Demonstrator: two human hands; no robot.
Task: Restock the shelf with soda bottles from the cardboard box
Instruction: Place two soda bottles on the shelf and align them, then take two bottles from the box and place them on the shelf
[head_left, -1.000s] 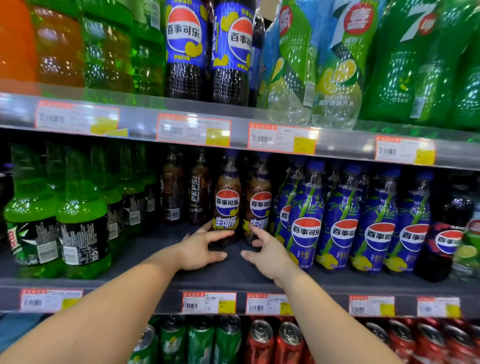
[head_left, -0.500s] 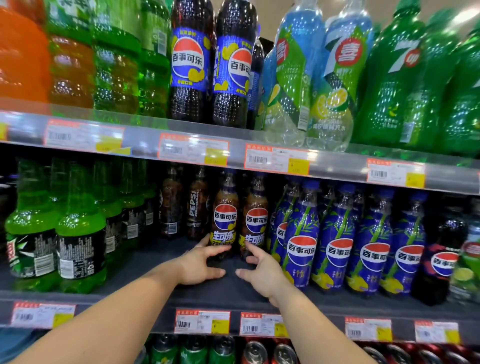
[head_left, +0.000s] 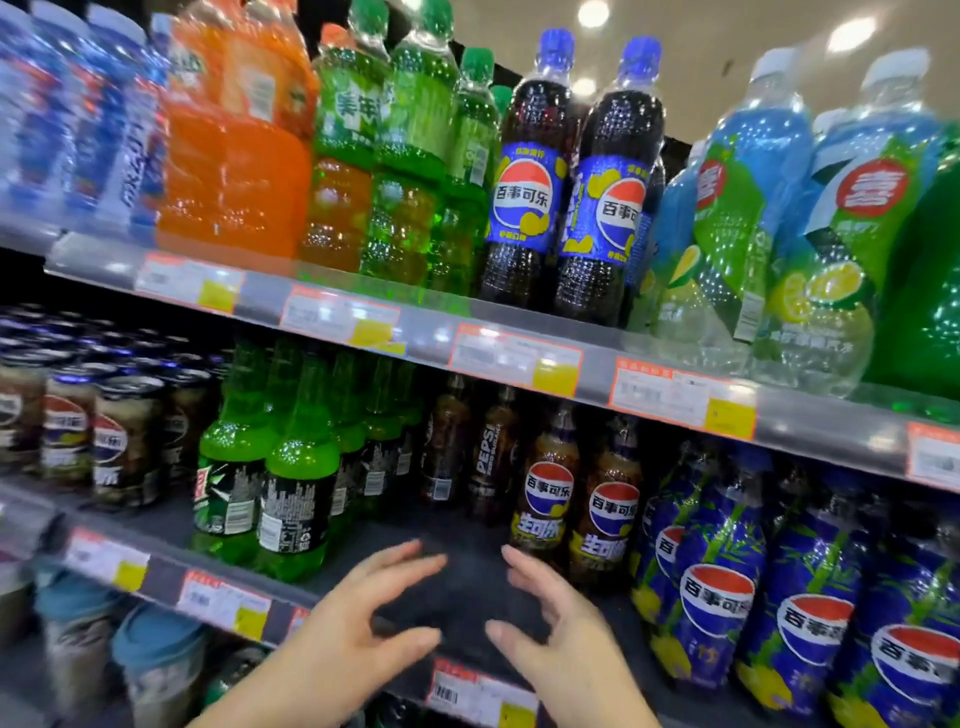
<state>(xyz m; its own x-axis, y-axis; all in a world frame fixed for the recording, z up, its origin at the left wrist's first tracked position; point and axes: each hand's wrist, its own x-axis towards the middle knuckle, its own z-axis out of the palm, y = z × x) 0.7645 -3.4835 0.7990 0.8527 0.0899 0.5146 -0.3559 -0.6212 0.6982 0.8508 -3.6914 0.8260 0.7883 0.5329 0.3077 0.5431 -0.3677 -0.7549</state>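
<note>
Two brown Pepsi bottles (head_left: 548, 493) with yellow-lettered labels stand side by side on the middle shelf (head_left: 467, 587), set back from its front edge. My left hand (head_left: 358, 629) and my right hand (head_left: 550, 634) hover over the bare dark shelf floor in front of them, palms facing each other, fingers spread and relaxed. Neither hand holds or touches a bottle. No cardboard box is in view.
Green Mountain Dew bottles (head_left: 291, 493) stand left of the gap, blue bamboo-print Pepsi bottles (head_left: 727, 587) right of it. Dark Pepsi bottles (head_left: 488, 457) stand further back. Cans (head_left: 119, 441) fill the far left. Large bottles (head_left: 524, 197) line the upper shelf above its price-tag rail (head_left: 514, 358).
Both hands have drawn back from the two brown Pepsi bottles toward the shelf's front edge. The view has tilted upward and to the left.
</note>
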